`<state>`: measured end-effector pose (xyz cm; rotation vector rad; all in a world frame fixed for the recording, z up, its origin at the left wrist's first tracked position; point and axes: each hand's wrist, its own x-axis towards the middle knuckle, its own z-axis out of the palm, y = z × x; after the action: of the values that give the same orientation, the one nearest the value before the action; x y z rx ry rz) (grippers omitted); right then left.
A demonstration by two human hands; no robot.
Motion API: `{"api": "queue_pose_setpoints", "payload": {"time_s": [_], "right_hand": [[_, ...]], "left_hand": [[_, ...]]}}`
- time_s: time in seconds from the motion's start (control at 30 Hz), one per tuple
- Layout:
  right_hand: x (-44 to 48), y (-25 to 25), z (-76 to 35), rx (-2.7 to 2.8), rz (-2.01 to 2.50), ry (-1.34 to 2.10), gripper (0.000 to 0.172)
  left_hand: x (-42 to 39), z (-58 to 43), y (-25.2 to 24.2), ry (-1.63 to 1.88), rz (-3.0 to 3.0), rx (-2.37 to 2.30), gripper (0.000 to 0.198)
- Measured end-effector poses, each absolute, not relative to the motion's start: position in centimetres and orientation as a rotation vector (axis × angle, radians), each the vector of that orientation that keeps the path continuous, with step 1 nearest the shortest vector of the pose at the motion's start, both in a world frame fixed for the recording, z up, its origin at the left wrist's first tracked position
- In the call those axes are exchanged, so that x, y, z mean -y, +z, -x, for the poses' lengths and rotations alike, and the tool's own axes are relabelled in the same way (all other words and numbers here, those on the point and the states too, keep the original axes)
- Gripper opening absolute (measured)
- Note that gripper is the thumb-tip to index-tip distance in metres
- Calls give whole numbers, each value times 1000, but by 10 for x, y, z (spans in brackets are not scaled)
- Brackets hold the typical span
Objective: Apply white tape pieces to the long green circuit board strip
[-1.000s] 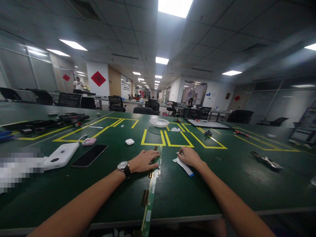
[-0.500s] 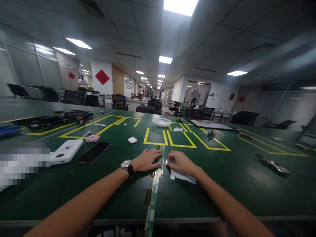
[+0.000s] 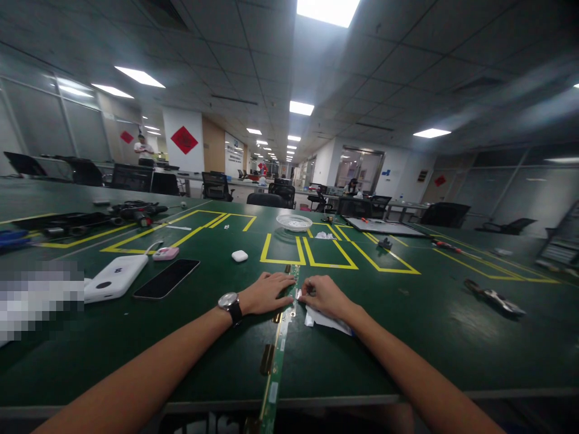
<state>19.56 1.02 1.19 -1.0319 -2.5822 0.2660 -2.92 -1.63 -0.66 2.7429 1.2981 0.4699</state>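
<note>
A long, narrow green circuit board (image 3: 277,367) runs from the table's front edge away from me, with brown flex tabs along its left side. My left hand (image 3: 265,293), with a watch on the wrist, lies flat over the board's far part, its fingers stretched out and touching it. Just right of the board, my right hand (image 3: 326,295) is closed in a pinch on a small white piece (image 3: 299,294) at the board's edge; its exact kind is unclear. Beneath that hand lies a white sheet (image 3: 329,321), partly hidden by the palm.
On the green table (image 3: 181,361) lie a black phone (image 3: 167,279), a white power bank (image 3: 116,278) and a white earbud case (image 3: 239,256). Farther back stands a white basket (image 3: 294,223) near yellow tape outlines. A metal-and-black tool (image 3: 495,298) lies at right.
My right hand has moved slightly left, bringing the small white piece to the board's edge. My left hand remains on the board. The whole view has shifted a little.
</note>
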Motion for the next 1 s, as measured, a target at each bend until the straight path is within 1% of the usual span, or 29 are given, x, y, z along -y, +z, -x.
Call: {"api": "queue_pose_setpoints", "payload": {"time_s": [0.13, 0.57, 0.63, 0.8, 0.9, 1.0], "right_hand": [[-14, 13, -198, 2621, 977, 242, 17], [-16, 14, -200, 2613, 880, 312, 14], [-15, 18, -202, 2621, 751, 380, 18], [-6, 27, -195, 2706, 591, 476, 37], [-11, 26, -196, 2790, 597, 436, 42], [-33, 19, -215, 2773, 777, 305, 46]], "left_hand": [[14, 31, -8, 440, -2768, -1264, 53], [22, 27, -1, 448, -2784, -1236, 49], [21, 27, 3, 523, -2789, -1239, 44], [18, 31, 16, 1029, -2679, -1476, 34], [17, 39, 20, 1087, -2657, -1554, 32], [15, 48, 21, 1080, -2675, -1582, 30]]}}
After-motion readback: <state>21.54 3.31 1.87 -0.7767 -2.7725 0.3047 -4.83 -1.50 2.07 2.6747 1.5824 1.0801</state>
